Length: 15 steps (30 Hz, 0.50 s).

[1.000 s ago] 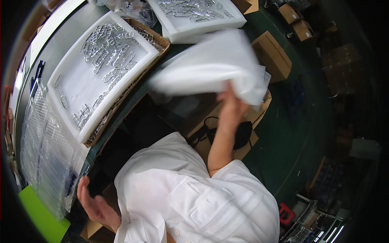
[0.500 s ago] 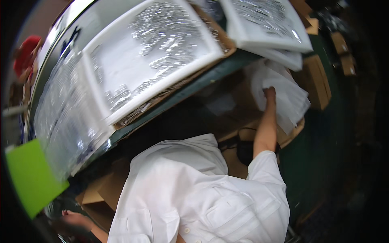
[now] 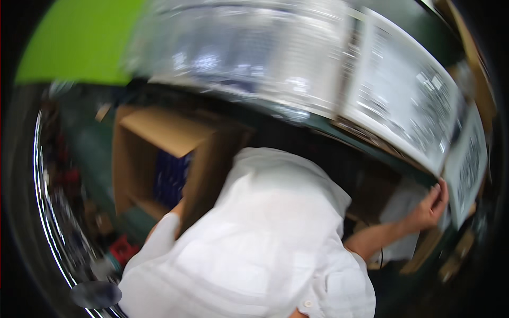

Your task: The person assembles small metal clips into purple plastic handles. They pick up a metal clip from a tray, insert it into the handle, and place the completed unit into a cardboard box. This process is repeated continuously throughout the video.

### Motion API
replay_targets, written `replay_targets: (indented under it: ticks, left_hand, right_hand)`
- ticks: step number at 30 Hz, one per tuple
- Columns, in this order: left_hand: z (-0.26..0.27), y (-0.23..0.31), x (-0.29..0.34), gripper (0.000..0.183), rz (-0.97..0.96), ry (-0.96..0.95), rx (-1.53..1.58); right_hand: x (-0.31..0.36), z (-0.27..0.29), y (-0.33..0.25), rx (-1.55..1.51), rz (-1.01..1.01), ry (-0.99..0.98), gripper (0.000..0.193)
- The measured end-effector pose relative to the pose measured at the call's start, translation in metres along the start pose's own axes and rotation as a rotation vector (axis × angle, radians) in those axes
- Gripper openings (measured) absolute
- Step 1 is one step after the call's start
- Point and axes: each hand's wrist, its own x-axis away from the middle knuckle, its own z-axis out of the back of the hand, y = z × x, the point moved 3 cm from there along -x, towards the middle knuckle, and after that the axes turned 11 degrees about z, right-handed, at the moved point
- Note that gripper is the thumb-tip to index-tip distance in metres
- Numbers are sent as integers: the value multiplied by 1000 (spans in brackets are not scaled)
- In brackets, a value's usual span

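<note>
My right hand (image 3: 432, 205) is raised at the near corner of a white foam tray (image 3: 389, 124) with many small shiny metal pieces in it. Its fingers look bent together; blur hides whether anything is between them. Below that hand are white sheets (image 3: 400, 241) in a carton under the table edge. On the other side, my left hand (image 3: 179, 208) is at the side of an open cardboard box (image 3: 209, 164), its fingers hidden. Dark blue items (image 3: 172, 177) lie inside that box.
Stacked clear plastic trays (image 3: 254, 50) cover the table's middle, beside a bright green panel (image 3: 79, 42) at the far left. A second white tray (image 3: 469, 164) of metal pieces stands at the right. A shiny metal rail (image 3: 47, 206) runs along the left.
The view has swung left, bringing the open cardboard box into sight. My right hand has come up out of the white sheets to the tray's corner. My left arm now reaches to the box.
</note>
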Motion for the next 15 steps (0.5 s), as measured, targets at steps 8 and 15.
replay_targets:
  ticks: [8, 15]
  left_hand:
    - [28, 13, 65, 25, -224, 491, 374]
    - [55, 7, 18, 23, 57, 710, 517]
  right_hand:
    - [-72, -122, -41, 134, 500, -767, 23]
    - [-93, -149, -71, 339, 488, -946, 25]
